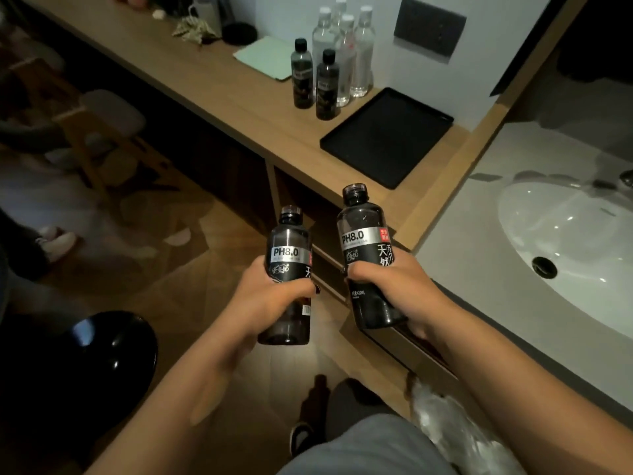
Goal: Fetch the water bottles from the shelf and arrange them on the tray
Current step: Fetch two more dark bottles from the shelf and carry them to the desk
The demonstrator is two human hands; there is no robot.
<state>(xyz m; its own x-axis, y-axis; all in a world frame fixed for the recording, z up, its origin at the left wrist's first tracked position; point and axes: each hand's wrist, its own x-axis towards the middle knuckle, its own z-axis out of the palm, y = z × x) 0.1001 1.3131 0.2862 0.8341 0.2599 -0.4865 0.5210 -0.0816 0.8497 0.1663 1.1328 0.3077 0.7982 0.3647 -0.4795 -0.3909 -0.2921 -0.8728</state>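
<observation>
- My left hand (270, 296) grips a dark bottle (289, 269) around its middle, fingers curled tight round the label, bottle upright, held over the floor.
- My right hand (390, 286) grips a second dark bottle (368, 252) the same way, thumb across the front, upright, just right of the first and a bit farther; the two bottles are apart.
- Both labels read PH8.0; caps on.
- Black tray (387, 135) lies flat on the wooden counter (205, 84), far from my hands, nothing on it.
- Just left of the tray, on the counter: two more dark bottles (315, 80) standing upright, near side.
- Behind them, against the wall: clear bottles (346, 49) with white caps, standing in a cluster.
- Pale green pad (267, 56) farther left on the counter.
- White sink (575, 241) at right, in a grey top.
- Wall socket plate (430, 25) above the tray.
</observation>
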